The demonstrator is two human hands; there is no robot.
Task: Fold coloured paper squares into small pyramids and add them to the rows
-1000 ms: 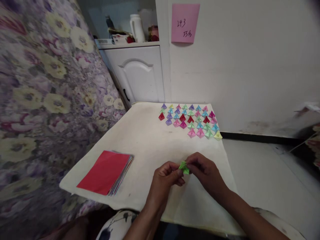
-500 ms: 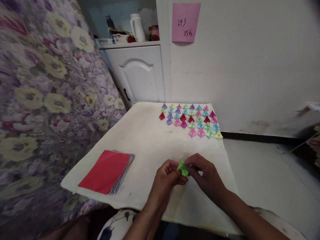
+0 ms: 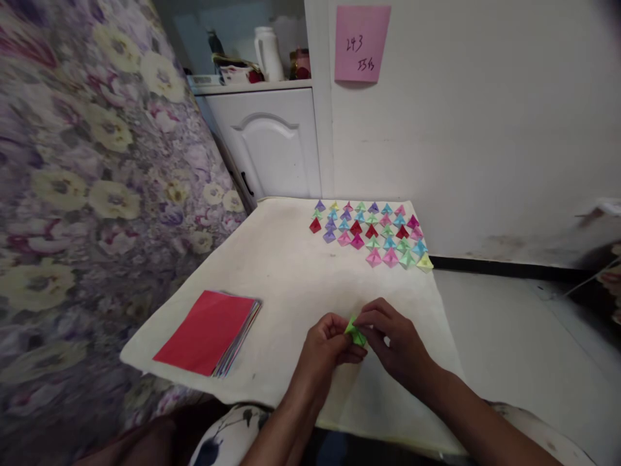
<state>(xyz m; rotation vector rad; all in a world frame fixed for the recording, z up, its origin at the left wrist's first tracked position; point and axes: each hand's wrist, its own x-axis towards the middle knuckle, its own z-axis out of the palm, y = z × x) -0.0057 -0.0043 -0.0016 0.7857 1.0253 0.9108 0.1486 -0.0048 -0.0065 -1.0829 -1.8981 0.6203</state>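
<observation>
Diagonally slanted green paper (image 3: 359,338), pointing away, pinched by left hand (image 3: 326,341), right hand (image 3: 395,338)

The number "243" (image 3: 354,44) is handwritten in thin dark strokes on a pink sheet of paper (image 3: 356,22) that hangs on the pale wall (image 3: 460,129), the three digits sitting around the middle of the sheet. Below the number and set further right, in the lower part of the same sheet, stand two handwritten characters (image 3: 365,65) that look Chinese; they may read "巧红", though the strokes are too small and soft to be sure.
</observation>
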